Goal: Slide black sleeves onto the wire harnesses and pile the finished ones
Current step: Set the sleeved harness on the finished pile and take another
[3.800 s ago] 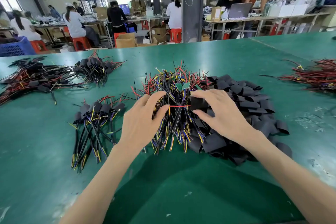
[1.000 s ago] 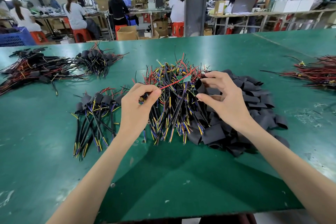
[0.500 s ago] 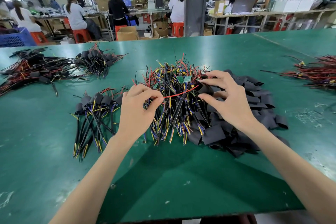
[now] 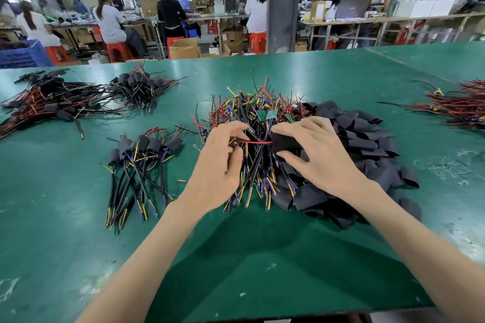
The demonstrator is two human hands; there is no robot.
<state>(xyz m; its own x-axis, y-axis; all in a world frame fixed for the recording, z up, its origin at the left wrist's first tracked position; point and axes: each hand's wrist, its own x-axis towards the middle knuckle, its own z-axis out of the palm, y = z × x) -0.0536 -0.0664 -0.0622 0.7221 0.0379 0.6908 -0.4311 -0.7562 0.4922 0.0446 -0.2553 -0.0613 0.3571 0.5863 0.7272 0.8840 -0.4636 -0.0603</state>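
Here our left hand (image 4: pixel 217 165) pinches a red wire (image 4: pixel 256 142) that runs level, straight across to the sleeve (image 4: pixel 284 143) gripped by our right hand (image 4: pixel 320 155), so sliding goes leftward along it.

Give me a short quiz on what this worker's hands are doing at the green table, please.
1. True or false: the right hand holds a black sleeve.
2. What colour is the wire stretched from the left hand to that sleeve? A blue, B red, C white.
3. Fill in: the heap of loose sleeves lies to the ___ of the unsleeved harness pile.
Key: 1 true; 2 B; 3 right.
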